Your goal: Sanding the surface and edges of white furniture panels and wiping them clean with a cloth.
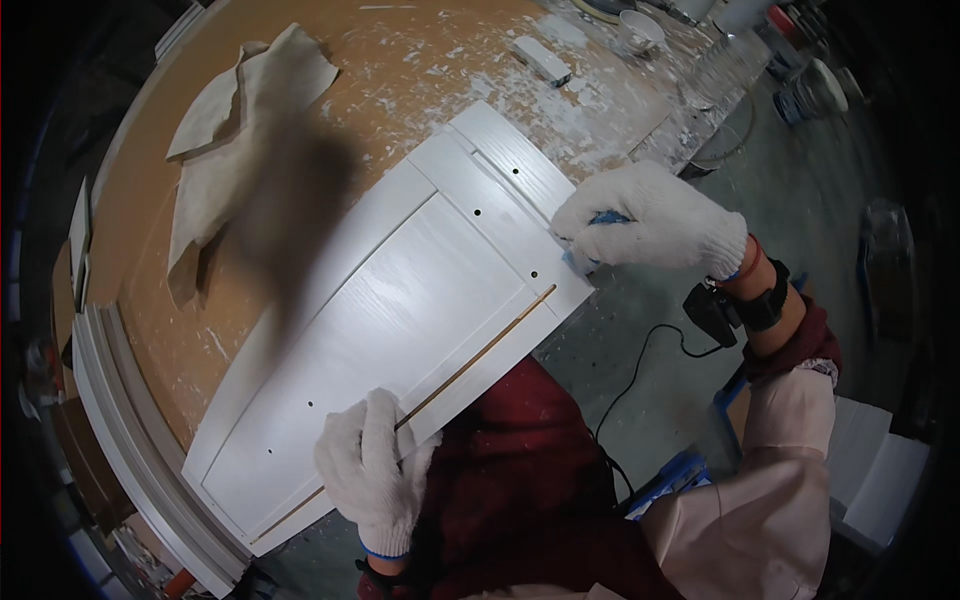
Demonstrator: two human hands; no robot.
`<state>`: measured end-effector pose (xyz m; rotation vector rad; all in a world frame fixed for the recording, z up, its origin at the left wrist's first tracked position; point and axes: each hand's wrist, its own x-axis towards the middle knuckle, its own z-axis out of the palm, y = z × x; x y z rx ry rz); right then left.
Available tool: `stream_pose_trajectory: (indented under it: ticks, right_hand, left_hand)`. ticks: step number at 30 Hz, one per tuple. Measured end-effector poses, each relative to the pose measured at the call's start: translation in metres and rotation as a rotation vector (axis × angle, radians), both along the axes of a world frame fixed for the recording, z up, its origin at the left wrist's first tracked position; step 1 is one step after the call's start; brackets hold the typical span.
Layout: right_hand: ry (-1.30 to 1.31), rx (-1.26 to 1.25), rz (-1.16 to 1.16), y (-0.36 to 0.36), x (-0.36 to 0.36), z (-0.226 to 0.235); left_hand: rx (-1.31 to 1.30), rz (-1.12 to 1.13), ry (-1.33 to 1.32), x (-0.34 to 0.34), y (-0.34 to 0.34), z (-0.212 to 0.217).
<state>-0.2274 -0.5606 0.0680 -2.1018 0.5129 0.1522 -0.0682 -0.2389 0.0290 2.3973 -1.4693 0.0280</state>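
Observation:
A white painted wooden panel (370, 290), with several small dark holes and a narrow brown groove along its near edge, lies slanted across the table and toward my lap. My left hand (375, 465), in a white knit glove, grips its near edge by the groove, with fingers on top. At the panel's far right end my right hand (645, 220), gloved too, is closed around a small blue thing (608, 217). Blue also shows below the fingers against the panel's end edge. Most of that thing is hidden by the glove, so its kind is unclear.
A crumpled beige cloth (245, 120) lies on the brown table (150, 345), which bears white flakes. Farther back are a white block (541, 61), a cup (640, 33) and a clear bottle (725, 70). Pale strips (150, 460) stand at left. A dark blur covers part of the view.

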Motion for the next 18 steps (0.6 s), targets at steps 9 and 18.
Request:
stream_pose_trajectory:
  ticks: [9, 18]
  right_hand:
    - [-0.057, 0.091, -0.130, 0.021, -0.025, -0.007]
    - [-0.184, -0.130, -0.204, 0.043, -0.054, -0.010]
  left_hand:
    - [-0.001, 0.013, -0.013, -0.001, 0.003, -0.001]
    - [-0.047, 0.032, -0.004, -0.004, 0.003, -0.001]
